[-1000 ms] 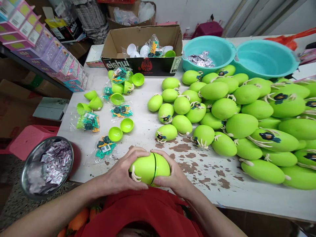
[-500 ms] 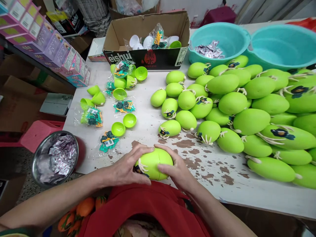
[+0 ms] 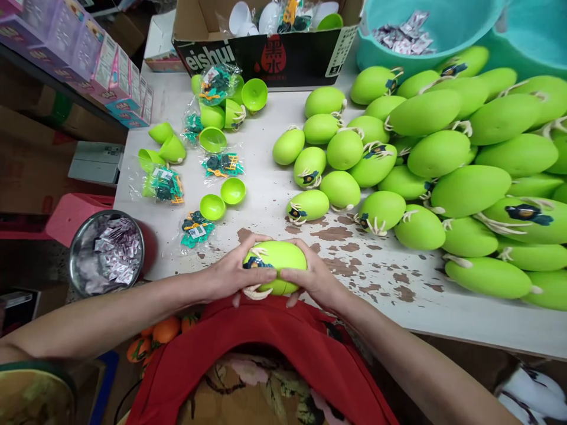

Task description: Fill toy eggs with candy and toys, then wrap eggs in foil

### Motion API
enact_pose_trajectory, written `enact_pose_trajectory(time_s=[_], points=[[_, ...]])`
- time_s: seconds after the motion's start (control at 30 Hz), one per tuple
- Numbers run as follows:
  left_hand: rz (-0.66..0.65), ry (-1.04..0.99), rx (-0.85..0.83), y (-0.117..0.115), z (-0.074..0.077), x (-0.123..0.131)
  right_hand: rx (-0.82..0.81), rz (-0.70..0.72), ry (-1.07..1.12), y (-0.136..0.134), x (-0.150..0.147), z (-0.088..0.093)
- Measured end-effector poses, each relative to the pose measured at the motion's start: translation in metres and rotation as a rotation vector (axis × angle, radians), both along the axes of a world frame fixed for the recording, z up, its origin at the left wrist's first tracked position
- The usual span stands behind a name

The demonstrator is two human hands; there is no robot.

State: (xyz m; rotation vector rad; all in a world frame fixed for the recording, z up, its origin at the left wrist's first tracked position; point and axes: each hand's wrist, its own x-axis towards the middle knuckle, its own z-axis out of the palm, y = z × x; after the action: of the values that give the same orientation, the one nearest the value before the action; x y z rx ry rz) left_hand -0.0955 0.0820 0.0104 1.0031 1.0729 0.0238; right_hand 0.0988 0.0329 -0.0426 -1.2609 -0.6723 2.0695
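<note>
The worn white table [image 3: 398, 301] carries a big heap of green plastic eggs [image 3: 465, 189] on its right and loose half shells [image 3: 233, 190] with bagged toys [image 3: 195, 230] on its left. At its near edge one closed green egg [image 3: 281, 258] sits clasped between the left hand [image 3: 228, 274] and right hand [image 3: 316, 280], fingers curled round each end.

Green egg [image 3: 280, 258]: underside out of sight
</note>
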Motion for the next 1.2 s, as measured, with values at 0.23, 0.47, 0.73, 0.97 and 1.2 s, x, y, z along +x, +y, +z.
enact_pose_trajectory(time_s=[0.23,0.47,0.73,0.97,1.2], points=[[0.225,0.002,-0.088,0.019,-0.004,0.016,-0.067,0.019,0.166,0.027,0.018,-0.002],[0.307,0.026,-0.145,0.024,0.018,0.025,0.079,0.126,0.032,0.032,0.025,0.014],[0.323,-0.011,-0.218,0.033,-0.013,0.026,-0.155,0.007,0.207,0.035,0.019,-0.014],[0.276,-0.026,0.106,0.056,-0.04,0.025,-0.178,-0.014,0.199,0.055,0.021,-0.029],[0.536,-0.014,0.073,0.028,-0.036,0.047,0.083,-0.302,-0.037,0.018,-0.008,-0.016]])
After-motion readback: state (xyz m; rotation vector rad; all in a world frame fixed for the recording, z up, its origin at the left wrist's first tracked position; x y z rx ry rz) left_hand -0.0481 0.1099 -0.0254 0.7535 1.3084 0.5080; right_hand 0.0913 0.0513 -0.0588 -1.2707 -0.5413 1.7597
